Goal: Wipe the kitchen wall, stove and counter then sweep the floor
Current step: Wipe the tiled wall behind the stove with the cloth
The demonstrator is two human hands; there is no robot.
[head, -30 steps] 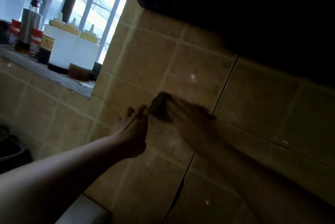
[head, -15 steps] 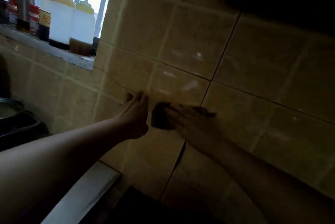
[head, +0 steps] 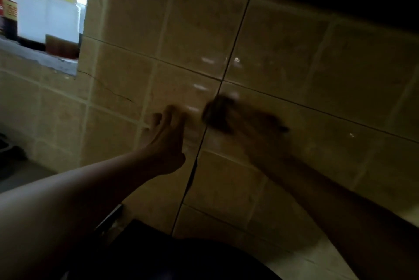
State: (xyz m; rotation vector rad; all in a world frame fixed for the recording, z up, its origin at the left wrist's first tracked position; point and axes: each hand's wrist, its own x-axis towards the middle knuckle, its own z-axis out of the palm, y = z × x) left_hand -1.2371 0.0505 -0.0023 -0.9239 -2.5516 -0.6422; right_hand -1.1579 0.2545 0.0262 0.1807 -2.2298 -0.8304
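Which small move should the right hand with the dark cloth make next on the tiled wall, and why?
Probably sweep the dark cloth sideways along the tiled wall. The right hand presses it on the tiles near the dark vertical seam, while the left hand rests beside it.

Two bare forearms, no sleeves, left hand (head: 166, 141) and right hand (head: 254, 127) ungloved.

Two hands at the tiled wall (head: 204, 30): the left hand (head: 166, 141) and the right hand (head: 254, 125). One dark cloth (head: 217, 113). About three bottles (head: 61, 19) on one window ledge (head: 34, 57), blurred.
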